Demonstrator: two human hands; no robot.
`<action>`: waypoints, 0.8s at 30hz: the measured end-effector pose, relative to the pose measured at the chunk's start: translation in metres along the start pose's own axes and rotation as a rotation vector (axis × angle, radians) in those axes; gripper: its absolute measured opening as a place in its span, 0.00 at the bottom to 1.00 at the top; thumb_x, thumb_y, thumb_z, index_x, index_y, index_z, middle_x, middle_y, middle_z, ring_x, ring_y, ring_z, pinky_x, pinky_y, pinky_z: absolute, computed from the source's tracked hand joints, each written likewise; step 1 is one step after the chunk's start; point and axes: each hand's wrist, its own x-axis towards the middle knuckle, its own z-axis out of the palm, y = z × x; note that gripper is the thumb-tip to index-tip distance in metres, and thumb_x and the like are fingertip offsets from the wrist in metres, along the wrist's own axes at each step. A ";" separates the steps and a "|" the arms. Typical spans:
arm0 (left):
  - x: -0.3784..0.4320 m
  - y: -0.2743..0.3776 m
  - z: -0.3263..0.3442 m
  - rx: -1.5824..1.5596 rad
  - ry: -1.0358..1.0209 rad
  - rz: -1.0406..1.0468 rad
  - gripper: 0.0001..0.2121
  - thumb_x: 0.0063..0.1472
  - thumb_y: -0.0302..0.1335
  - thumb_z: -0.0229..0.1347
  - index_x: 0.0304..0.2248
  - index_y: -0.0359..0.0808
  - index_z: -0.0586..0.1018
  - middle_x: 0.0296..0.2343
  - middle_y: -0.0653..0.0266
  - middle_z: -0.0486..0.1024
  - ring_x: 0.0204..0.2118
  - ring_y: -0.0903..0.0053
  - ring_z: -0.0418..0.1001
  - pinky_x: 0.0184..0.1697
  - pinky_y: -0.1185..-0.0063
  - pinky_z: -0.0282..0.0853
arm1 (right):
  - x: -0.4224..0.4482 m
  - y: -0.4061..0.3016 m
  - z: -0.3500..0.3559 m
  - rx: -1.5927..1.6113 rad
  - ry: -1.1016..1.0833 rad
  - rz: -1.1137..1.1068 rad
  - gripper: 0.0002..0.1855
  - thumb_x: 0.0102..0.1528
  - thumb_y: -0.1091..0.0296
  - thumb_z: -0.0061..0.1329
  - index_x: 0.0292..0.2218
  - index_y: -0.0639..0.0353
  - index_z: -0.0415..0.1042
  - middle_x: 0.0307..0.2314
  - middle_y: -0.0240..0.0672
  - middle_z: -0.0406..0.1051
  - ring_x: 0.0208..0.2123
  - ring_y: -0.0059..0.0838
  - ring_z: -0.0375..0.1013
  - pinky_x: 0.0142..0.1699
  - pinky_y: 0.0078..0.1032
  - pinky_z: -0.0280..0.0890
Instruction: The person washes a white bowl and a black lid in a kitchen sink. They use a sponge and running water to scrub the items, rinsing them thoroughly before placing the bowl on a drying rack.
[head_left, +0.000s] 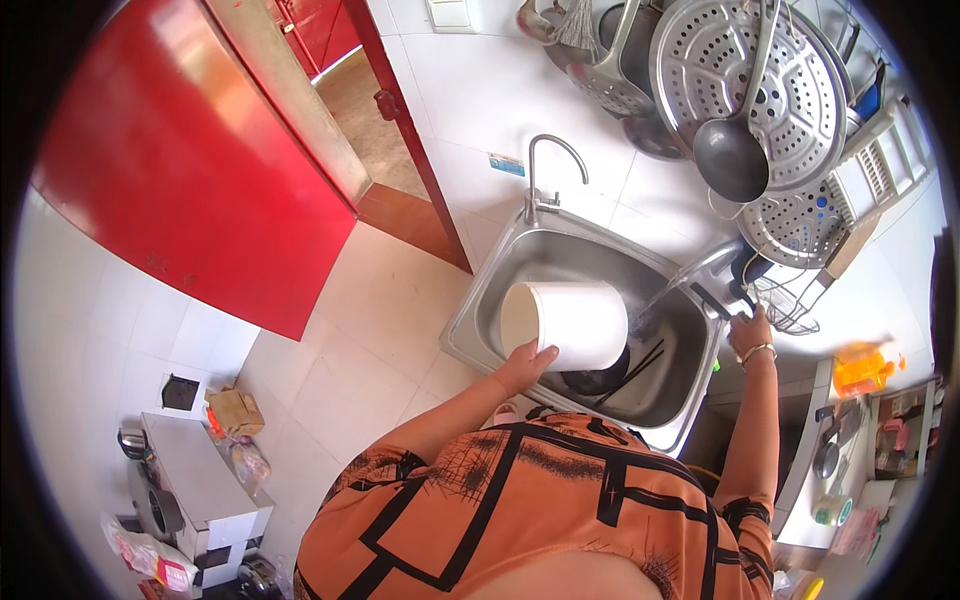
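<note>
My left hand (531, 364) grips the rim of a white plastic bucket (581, 324), tipped on its side over the stainless steel sink (495, 300). Water runs from the curved faucet (701, 266) at the right of the basin, just beside the bucket's base. At the sink's right rim, my right hand (750, 330) is at a dark handle near that faucet; its fingertips are partly hidden, so its hold is unclear. Below the bucket, a dark pan (596, 379) and a pair of dark chopsticks (634, 371) lie in the basin.
A slim gooseneck tap (534, 172) stands at the sink's back left corner. Steamer plates (795, 97), a black ladle (731, 161) and a wire whisk (787, 307) hang on the right. An orange bottle (859, 371) stands on the right counter. A red door (202, 172) is open at left.
</note>
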 end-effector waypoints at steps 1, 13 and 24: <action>0.001 -0.003 0.001 -0.021 0.004 0.002 0.21 0.63 0.37 0.44 0.48 0.27 0.66 0.39 0.56 0.72 0.42 0.73 0.68 0.48 0.76 0.61 | -0.003 -0.003 -0.002 0.085 -0.065 0.061 0.22 0.47 0.65 0.46 0.41 0.69 0.62 0.22 0.41 0.72 0.24 0.34 0.73 0.29 0.29 0.68; 0.013 -0.022 0.015 -0.028 -0.139 -0.040 0.19 0.63 0.37 0.45 0.46 0.29 0.69 0.37 0.57 0.73 0.39 0.75 0.69 0.46 0.77 0.62 | -0.029 -0.019 0.013 0.428 -0.099 0.033 0.26 0.45 0.57 0.51 0.39 0.71 0.68 0.26 0.45 0.72 0.29 0.35 0.72 0.38 0.28 0.66; 0.024 0.004 0.009 0.038 -0.103 -0.028 0.17 0.66 0.37 0.41 0.36 0.28 0.71 0.25 0.60 0.71 0.29 0.77 0.67 0.36 0.78 0.64 | -0.154 -0.137 0.079 0.714 -0.242 -0.518 0.22 0.57 0.62 0.43 0.51 0.60 0.62 0.40 0.39 0.69 0.39 0.31 0.70 0.44 0.26 0.64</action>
